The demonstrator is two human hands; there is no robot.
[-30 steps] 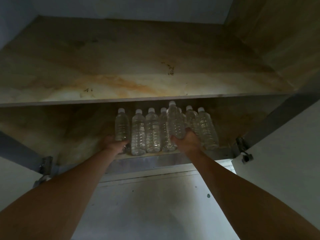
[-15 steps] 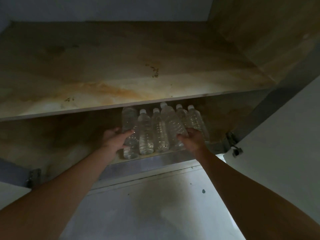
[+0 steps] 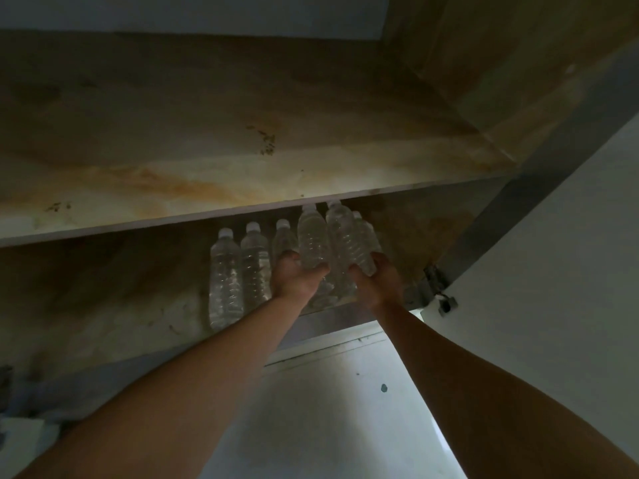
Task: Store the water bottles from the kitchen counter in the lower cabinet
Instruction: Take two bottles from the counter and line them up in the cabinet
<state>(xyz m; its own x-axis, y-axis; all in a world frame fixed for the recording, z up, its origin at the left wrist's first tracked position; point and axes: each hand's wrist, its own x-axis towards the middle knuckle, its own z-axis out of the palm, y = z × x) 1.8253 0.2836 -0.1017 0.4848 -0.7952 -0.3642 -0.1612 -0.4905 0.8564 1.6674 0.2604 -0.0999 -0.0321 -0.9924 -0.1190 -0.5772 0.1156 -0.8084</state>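
Note:
Several clear water bottles with white caps stand on the cabinet's bottom shelf [image 3: 131, 319], under a stained upper shelf [image 3: 214, 188]. My left hand [image 3: 295, 276] is wrapped around one bottle [image 3: 313, 236] that is raised above the row. My right hand [image 3: 378, 280] grips another raised bottle [image 3: 345, 236], with a further bottle close behind it. Two bottles [image 3: 226, 271] stand untouched at the left of the row, and a third is partly hidden behind my left hand.
The open cabinet door [image 3: 553, 288] hangs at the right on a metal hinge [image 3: 434, 286]. Another hinge [image 3: 5, 375] shows at the far left. A pale floor [image 3: 328, 409] lies below the cabinet front. The bottom shelf's left part holds no bottles.
My left hand has moved right from the leftmost bottle and closed on a bottle in the middle. Both held bottles now sit higher than the row.

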